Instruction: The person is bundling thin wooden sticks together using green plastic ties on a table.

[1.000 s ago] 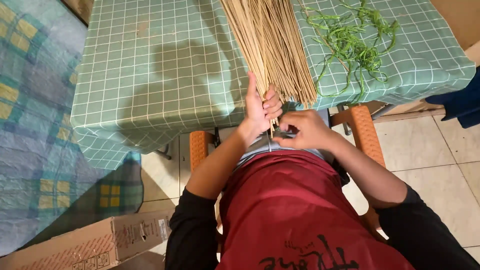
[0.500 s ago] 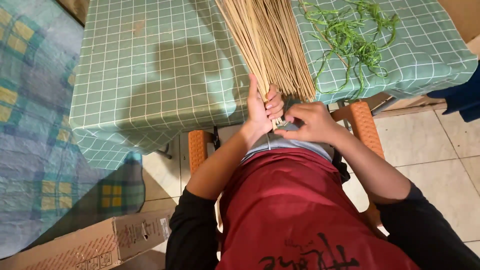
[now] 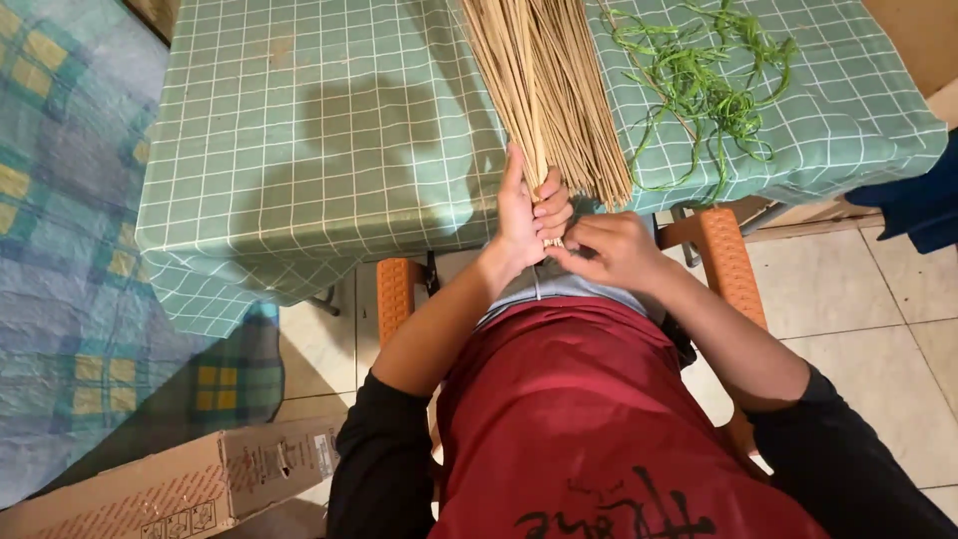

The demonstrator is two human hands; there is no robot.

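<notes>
Here, hands [image 3: 569,235] round stiff straw sticks [image 3: 544,90]

A single camera sits on the person's head and looks steeply down over the chest and lap, so the red apron [image 3: 599,419] fills the bottom of the picture from five to seven o'clock. It faces forward toward twelve o'clock, where the desk [image 3: 299,130] under its green checked cloth crosses the top half, near enough that both forearms run up from the lower edge. The tiled floor [image 3: 868,289] shows at three o'clock and a cardboard box [image 3: 170,489] at eight o'clock.
</notes>
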